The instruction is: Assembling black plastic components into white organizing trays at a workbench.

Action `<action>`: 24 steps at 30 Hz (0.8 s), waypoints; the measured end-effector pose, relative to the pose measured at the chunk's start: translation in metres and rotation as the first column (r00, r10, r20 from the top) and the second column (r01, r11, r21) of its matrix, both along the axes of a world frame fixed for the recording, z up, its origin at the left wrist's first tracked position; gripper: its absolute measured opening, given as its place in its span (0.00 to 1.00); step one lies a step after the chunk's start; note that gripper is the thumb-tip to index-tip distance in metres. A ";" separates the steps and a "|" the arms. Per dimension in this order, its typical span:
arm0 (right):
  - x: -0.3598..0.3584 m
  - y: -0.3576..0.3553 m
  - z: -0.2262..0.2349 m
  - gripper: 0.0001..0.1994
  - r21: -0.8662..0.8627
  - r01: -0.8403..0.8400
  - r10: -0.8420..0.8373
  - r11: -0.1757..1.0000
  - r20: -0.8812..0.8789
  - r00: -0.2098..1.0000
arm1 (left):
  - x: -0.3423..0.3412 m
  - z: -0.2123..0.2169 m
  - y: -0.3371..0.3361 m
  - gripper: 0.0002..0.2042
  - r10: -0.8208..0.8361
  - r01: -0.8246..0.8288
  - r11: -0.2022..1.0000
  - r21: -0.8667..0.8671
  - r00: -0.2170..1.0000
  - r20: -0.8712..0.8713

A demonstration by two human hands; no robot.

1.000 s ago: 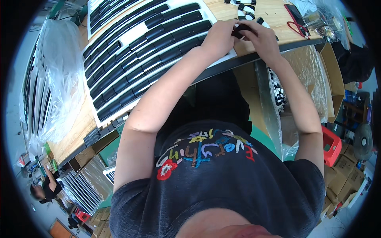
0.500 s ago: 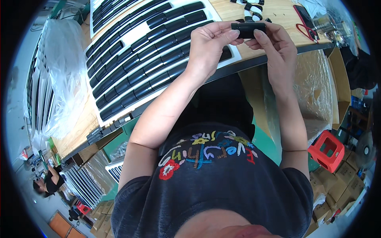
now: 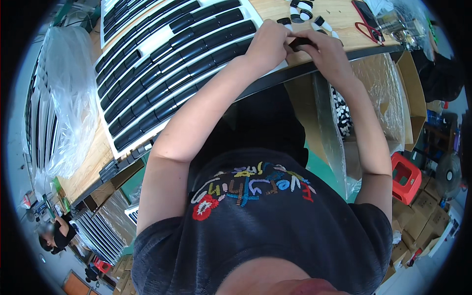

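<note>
- I get bright, cool, fairly even light across the worktable (image 3: 337,12).
- Glare streaks the glossy black tubes (image 3: 243,29) and whitens folds of the plastic bag (image 3: 73,93).
- Below the table edge I lose detail in the shadowed dark trousers (image 3: 270,113).
- My fisheye view bends straight edges toward a black rim; the fan (image 3: 447,174) there looks soft.

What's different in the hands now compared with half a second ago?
The right hand has moved left, nearer the left hand. A black cylinder showed plainly across both earlier; now the black piece between them is mostly hidden, so I can't tell whether it's the same. The white tray and phone lie as before.
</note>
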State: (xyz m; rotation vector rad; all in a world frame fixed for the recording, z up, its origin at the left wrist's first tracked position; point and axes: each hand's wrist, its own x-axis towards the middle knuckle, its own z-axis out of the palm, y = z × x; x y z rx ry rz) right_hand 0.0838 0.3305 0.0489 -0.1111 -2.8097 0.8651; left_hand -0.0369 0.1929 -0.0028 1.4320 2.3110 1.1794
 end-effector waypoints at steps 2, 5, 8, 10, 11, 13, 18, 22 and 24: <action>0.000 0.001 -0.005 0.13 -0.039 0.015 -0.016 0.999 -0.002 1.000 | 0.002 0.009 0.000 0.16 0.022 -0.024 0.999 0.033 0.999 0.041; -0.003 0.004 -0.003 0.13 0.052 0.005 -0.003 0.999 -0.037 0.999 | -0.007 0.011 -0.004 0.20 0.108 -0.108 0.993 0.041 0.994 0.016; -0.010 0.002 0.009 0.13 0.250 0.106 -0.091 0.962 -0.071 0.993 | -0.015 0.011 -0.015 0.17 0.195 -0.197 0.977 0.079 0.980 0.032; -0.032 0.010 0.019 0.15 -0.082 0.211 -0.216 0.974 -0.053 0.975 | -0.018 0.011 -0.023 0.15 0.218 -0.223 0.971 0.092 0.974 0.054; -0.050 0.003 0.028 0.17 -0.096 0.293 -0.295 0.951 -0.014 0.955 | -0.020 0.009 -0.026 0.15 0.232 -0.240 0.962 0.132 0.970 0.074; -0.071 -0.012 0.018 0.18 0.004 0.305 -0.305 0.952 -0.004 0.952 | -0.021 0.005 -0.029 0.15 0.246 -0.261 0.950 0.172 0.964 0.101; -0.088 0.000 -0.030 0.17 0.358 0.262 -0.281 0.896 0.001 0.960 | -0.016 0.013 -0.031 0.10 0.200 -0.220 0.816 0.534 0.975 0.095; -0.083 0.025 -0.051 0.11 0.631 0.044 -0.061 0.774 0.006 0.998 | -0.011 0.045 -0.038 0.10 0.270 -0.336 0.864 0.374 0.938 0.218; -0.086 0.017 -0.047 0.09 0.665 0.082 -0.165 0.742 0.063 0.984 | -0.010 0.038 -0.039 0.09 0.260 -0.321 0.868 0.378 0.944 0.204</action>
